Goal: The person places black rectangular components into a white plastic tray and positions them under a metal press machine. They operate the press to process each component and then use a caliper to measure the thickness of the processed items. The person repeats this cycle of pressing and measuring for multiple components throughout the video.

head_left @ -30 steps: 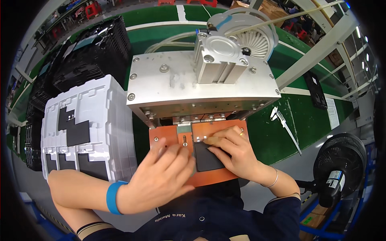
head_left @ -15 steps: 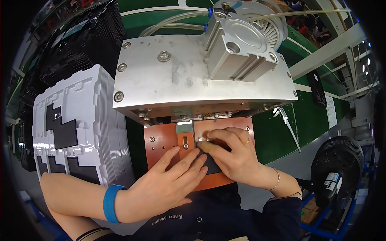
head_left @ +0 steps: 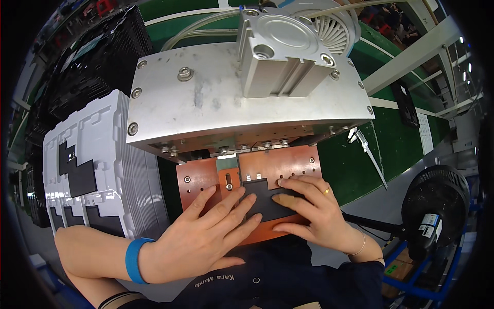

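A thin black step-cut sheet [head_left: 263, 200] lies flat on the copper-coloured fixture plate [head_left: 280, 160] under a silver press block. My left hand [head_left: 208, 229] rests with its fingers spread, the fingertips touching the sheet's left edge and the orange plate beside it. Over the sheet's right part, my right hand [head_left: 314, 208] lies with fingers stretched out, pressing on it; part of the sheet is hidden beneath. To the left of the sheet, an orange slotted stop [head_left: 229, 179] with a screw is fixed to the plate.
The silver press [head_left: 216, 98] with a square cylinder [head_left: 285, 56] stands just beyond my hands. At left are stacked white trays [head_left: 110, 134] holding black cut sheets [head_left: 80, 172], with black trays [head_left: 103, 56] behind. Right: a caliper [head_left: 368, 152] and a black fan [head_left: 435, 211].
My right hand has moved from a pinch at the sheet's upper left to lying spread over its right part, uncovering more of the sheet. The view has shifted slightly.
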`<move>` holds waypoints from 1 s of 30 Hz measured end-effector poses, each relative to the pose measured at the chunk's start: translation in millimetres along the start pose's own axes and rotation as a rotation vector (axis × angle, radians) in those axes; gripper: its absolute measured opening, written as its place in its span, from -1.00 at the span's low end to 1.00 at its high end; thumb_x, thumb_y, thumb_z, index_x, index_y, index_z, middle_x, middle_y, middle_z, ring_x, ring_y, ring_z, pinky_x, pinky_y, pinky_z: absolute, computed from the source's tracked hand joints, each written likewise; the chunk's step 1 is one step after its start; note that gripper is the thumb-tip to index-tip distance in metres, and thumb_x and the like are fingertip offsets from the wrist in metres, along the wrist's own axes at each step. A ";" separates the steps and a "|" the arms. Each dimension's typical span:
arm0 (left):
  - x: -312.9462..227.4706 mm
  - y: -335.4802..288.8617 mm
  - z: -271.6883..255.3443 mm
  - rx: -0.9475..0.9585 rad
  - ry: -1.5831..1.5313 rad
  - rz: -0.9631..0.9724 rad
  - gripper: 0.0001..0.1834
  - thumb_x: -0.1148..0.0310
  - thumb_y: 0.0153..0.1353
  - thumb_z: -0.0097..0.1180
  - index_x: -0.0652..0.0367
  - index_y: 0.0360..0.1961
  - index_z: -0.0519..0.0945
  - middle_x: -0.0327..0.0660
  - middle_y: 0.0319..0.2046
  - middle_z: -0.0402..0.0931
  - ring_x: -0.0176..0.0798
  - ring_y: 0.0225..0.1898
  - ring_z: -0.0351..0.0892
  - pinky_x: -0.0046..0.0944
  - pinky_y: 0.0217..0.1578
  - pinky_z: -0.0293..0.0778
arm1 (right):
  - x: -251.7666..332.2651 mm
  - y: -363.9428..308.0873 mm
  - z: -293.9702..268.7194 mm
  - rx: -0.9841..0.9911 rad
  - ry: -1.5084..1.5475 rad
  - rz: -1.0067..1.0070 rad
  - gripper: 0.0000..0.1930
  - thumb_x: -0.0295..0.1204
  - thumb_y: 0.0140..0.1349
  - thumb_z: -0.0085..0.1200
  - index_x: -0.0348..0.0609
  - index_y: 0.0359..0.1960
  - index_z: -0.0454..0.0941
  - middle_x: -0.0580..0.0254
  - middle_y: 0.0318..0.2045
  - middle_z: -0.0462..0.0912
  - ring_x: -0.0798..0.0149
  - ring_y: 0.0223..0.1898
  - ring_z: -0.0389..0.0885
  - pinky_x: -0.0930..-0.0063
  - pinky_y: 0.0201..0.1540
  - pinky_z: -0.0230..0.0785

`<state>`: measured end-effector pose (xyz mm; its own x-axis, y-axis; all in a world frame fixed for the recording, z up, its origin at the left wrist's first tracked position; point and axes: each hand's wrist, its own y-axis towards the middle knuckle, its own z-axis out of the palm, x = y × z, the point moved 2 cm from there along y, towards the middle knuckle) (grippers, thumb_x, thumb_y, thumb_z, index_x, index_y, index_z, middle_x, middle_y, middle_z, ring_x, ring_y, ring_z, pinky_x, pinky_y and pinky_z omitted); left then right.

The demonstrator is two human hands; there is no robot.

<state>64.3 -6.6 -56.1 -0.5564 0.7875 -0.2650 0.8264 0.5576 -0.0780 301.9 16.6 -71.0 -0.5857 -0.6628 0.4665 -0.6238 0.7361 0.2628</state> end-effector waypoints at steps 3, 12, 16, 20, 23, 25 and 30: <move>5.0 1.9 -1.2 -0.024 -0.038 -0.017 -0.18 -0.26 0.12 0.14 0.07 0.28 0.42 -0.02 0.37 0.22 0.11 0.39 0.16 0.23 0.30 0.10 | -7.6 3.0 3.9 -0.008 0.008 -0.028 -0.62 -0.31 0.01 0.37 -0.11 -0.12 0.65 0.19 0.00 0.58 0.09 -0.02 0.51 0.26 0.02 0.41; 27.4 13.2 -4.9 -0.084 -0.039 -0.071 -0.22 -0.24 0.11 0.18 0.03 0.23 0.47 -0.05 0.35 0.25 0.16 0.38 0.15 0.26 0.32 0.05 | -25.6 34.9 7.3 -0.083 0.057 -0.071 -0.67 -0.34 -0.07 0.43 -0.15 -0.24 0.69 0.17 -0.09 0.63 0.09 -0.08 0.52 0.30 -0.04 0.45; 26.0 11.5 -5.5 -0.074 -0.036 -0.081 -0.25 -0.24 0.14 0.16 0.02 0.23 0.47 -0.06 0.35 0.26 0.16 0.37 0.17 0.25 0.32 0.07 | -25.2 38.0 7.6 -0.090 0.086 -0.072 -0.67 -0.34 -0.09 0.44 -0.16 -0.27 0.69 0.18 -0.10 0.64 0.10 -0.09 0.53 0.30 -0.05 0.45; 26.8 13.8 -5.4 -0.063 -0.045 -0.081 -0.25 -0.25 0.14 0.15 -0.03 0.24 0.46 -0.05 0.33 0.27 0.16 0.36 0.18 0.25 0.32 0.08 | -25.8 38.0 6.9 -0.087 0.089 -0.062 -0.68 -0.34 -0.10 0.44 -0.17 -0.29 0.68 0.20 -0.10 0.65 0.11 -0.10 0.53 0.30 -0.07 0.45; 23.7 13.4 -3.7 -0.083 -0.048 -0.080 -0.25 -0.26 0.12 0.16 -0.08 0.25 0.46 -0.03 0.32 0.27 0.18 0.36 0.18 0.24 0.31 0.12 | -26.2 38.8 6.7 -0.079 0.094 -0.063 -0.69 -0.35 -0.11 0.44 -0.17 -0.31 0.67 0.20 -0.11 0.65 0.12 -0.12 0.53 0.31 -0.08 0.45; 23.2 15.2 -3.5 -0.070 -0.028 -0.077 -0.25 -0.26 0.11 0.16 -0.11 0.26 0.46 -0.02 0.32 0.28 0.19 0.35 0.19 0.24 0.30 0.15 | -26.1 38.0 7.1 -0.077 0.099 -0.050 -0.70 -0.35 -0.11 0.44 -0.16 -0.32 0.67 0.20 -0.10 0.65 0.12 -0.13 0.53 0.32 -0.09 0.45; 21.4 15.7 -4.8 -0.053 -0.024 -0.087 -0.24 -0.25 0.09 0.18 -0.11 0.25 0.46 -0.02 0.32 0.27 0.20 0.34 0.21 0.22 0.29 0.19 | -26.2 39.2 6.9 -0.064 0.115 -0.043 -0.70 -0.36 -0.11 0.45 -0.16 -0.33 0.66 0.20 -0.09 0.64 0.13 -0.13 0.52 0.33 -0.09 0.44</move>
<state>64.9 20.3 -58.4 -0.6234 0.7291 -0.2824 0.7688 0.6374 -0.0514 289.2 61.9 -78.7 -0.4939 -0.6764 0.5463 -0.6105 0.7172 0.3360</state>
